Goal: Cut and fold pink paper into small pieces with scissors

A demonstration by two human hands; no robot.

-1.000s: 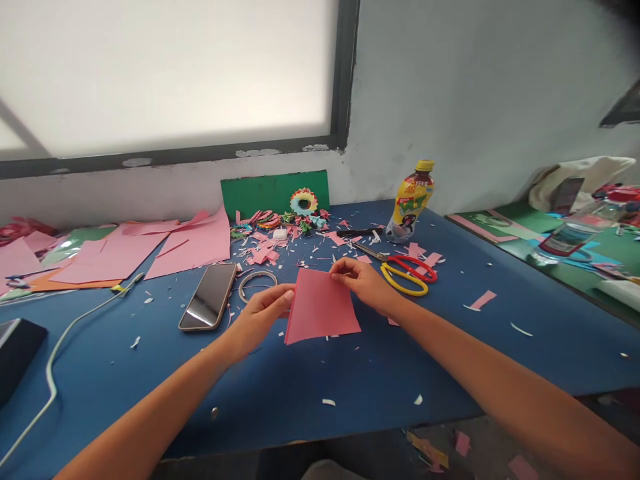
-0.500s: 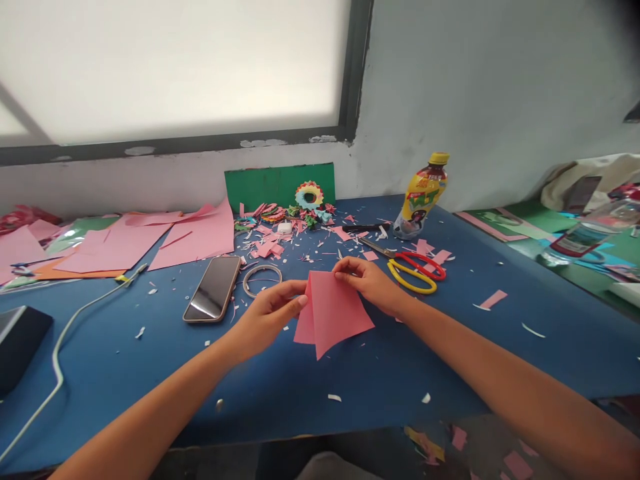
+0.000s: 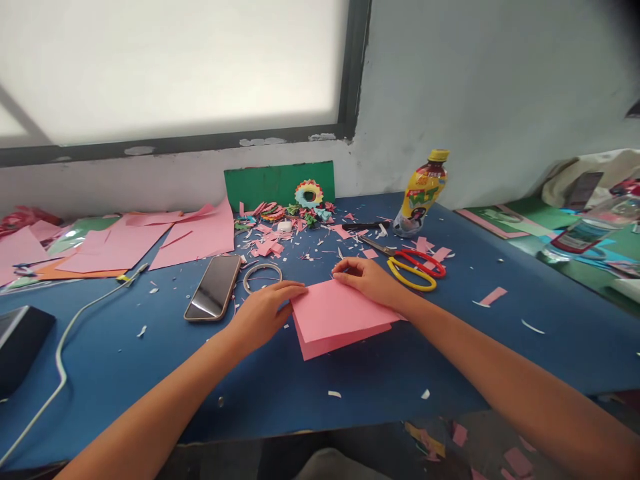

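A folded pink paper sheet (image 3: 336, 315) lies on the blue table (image 3: 360, 380), with one layer over another and a lower edge showing. My left hand (image 3: 265, 312) rests on the table with its fingertips pressing the sheet's left corner. My right hand (image 3: 369, 280) pins the sheet's far edge with its fingers. Both hands lie flat against the paper rather than lifting it.
A phone (image 3: 213, 296) and a wire ring (image 3: 262, 275) lie left of the hands. Red and yellow scissors (image 3: 414, 268) and a yellow bottle (image 3: 421, 193) are at the right. Pink sheets (image 3: 150, 240), paper scraps, paper flowers (image 3: 308, 195), a green card (image 3: 277, 185) and a white cable (image 3: 75, 320) surround them.
The pink sheet was held up between both hands and turned; now it lies folded flat on the table with both hands pressing it down.
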